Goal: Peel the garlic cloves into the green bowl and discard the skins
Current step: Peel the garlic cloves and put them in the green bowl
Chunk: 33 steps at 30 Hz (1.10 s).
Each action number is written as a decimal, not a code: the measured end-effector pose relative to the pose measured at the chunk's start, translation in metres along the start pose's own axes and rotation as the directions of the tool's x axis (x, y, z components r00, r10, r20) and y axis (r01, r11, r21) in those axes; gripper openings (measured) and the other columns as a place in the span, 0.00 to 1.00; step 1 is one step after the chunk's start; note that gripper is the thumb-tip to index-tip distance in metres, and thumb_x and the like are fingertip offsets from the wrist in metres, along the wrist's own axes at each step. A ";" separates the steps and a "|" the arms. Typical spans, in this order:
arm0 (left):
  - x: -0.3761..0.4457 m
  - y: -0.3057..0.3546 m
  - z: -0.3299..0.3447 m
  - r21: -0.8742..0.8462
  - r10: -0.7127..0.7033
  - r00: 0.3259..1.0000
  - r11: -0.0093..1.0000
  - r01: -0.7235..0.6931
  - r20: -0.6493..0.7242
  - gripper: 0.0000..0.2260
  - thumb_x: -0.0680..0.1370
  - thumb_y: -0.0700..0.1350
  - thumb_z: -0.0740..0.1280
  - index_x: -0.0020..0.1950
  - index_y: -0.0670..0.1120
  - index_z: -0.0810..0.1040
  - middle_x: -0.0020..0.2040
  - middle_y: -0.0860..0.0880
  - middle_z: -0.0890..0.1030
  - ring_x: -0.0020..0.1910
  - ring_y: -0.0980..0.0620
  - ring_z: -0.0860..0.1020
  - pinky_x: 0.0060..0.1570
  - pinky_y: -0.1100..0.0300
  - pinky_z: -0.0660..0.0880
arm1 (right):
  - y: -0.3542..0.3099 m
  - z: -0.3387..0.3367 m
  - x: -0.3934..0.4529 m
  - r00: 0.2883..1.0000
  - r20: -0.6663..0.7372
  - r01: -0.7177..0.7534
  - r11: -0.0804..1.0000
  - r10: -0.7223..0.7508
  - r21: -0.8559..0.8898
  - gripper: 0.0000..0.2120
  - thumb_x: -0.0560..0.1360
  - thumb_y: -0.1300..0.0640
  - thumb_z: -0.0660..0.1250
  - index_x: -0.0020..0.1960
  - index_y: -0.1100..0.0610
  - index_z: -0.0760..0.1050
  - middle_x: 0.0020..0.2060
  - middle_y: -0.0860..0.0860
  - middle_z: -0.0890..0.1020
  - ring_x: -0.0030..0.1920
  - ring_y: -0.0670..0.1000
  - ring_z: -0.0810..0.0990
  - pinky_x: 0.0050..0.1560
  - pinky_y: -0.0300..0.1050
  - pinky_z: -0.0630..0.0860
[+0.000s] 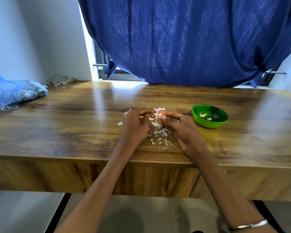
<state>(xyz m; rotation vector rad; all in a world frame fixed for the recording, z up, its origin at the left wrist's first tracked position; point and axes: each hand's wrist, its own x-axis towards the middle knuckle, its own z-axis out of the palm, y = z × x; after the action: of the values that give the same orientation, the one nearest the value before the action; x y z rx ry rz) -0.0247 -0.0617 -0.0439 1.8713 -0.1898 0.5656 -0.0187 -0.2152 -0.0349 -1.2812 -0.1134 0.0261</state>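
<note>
Wooden table (74, 125) under a blue curtain (183, 39), with a blue mesh bag (18, 91) at ten o'clock. Left hand (136, 125) and right hand (176, 125) pinch one garlic clove (159, 115) together above scattered skins (161, 138); the green bowl (210, 122) sits at three o'clock of them, holding peeled cloves.

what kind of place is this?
Probably a home room, perhaps a kitchen corner: a glossy wooden table against a window hung with a dark blue fabric curtain, and a blue mesh bag in the corner.
</note>
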 end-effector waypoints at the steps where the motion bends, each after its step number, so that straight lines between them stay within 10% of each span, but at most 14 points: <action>1: 0.000 -0.001 0.000 0.030 0.037 0.999 0.999 -0.036 -0.021 0.11 0.82 0.36 0.66 0.57 0.45 0.85 0.51 0.50 0.86 0.35 0.56 0.85 0.35 0.61 0.82 | 0.000 0.000 -0.001 1.000 -0.003 0.021 0.999 -0.021 -0.048 0.08 0.74 0.69 0.72 0.51 0.60 0.82 0.45 0.58 0.87 0.48 0.52 0.86 0.53 0.42 0.82; 9: 0.001 -0.005 -0.003 0.152 0.103 0.993 0.984 -0.092 -0.066 0.07 0.71 0.39 0.79 0.47 0.49 0.88 0.49 0.55 0.85 0.39 0.63 0.81 0.38 0.73 0.75 | 0.004 0.000 0.001 0.997 -0.026 0.069 0.958 -0.079 -0.278 0.11 0.70 0.62 0.79 0.51 0.55 0.83 0.47 0.55 0.87 0.52 0.56 0.86 0.58 0.55 0.82; 18: 0.001 -0.005 0.000 0.100 0.125 0.992 0.987 -0.122 -0.020 0.04 0.79 0.42 0.72 0.50 0.46 0.87 0.41 0.56 0.84 0.31 0.58 0.82 0.32 0.59 0.80 | 0.004 0.001 0.000 0.991 -0.055 0.109 0.978 -0.120 -0.176 0.06 0.74 0.66 0.74 0.49 0.58 0.84 0.46 0.56 0.88 0.50 0.55 0.87 0.51 0.45 0.83; 33: 0.000 0.001 0.001 0.018 0.105 0.994 0.994 -0.105 -0.043 0.03 0.75 0.41 0.76 0.46 0.48 0.86 0.45 0.56 0.86 0.27 0.57 0.82 0.34 0.64 0.76 | 0.002 0.002 -0.001 0.997 -0.010 0.067 0.982 -0.070 -0.179 0.04 0.78 0.67 0.69 0.51 0.63 0.80 0.42 0.56 0.87 0.38 0.47 0.85 0.43 0.38 0.83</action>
<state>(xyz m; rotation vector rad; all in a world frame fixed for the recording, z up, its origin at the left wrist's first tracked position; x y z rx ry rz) -0.0249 -0.0632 -0.0437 1.8698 -0.2565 0.6814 -0.0201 -0.2128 -0.0368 -1.4557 -0.1488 -0.0548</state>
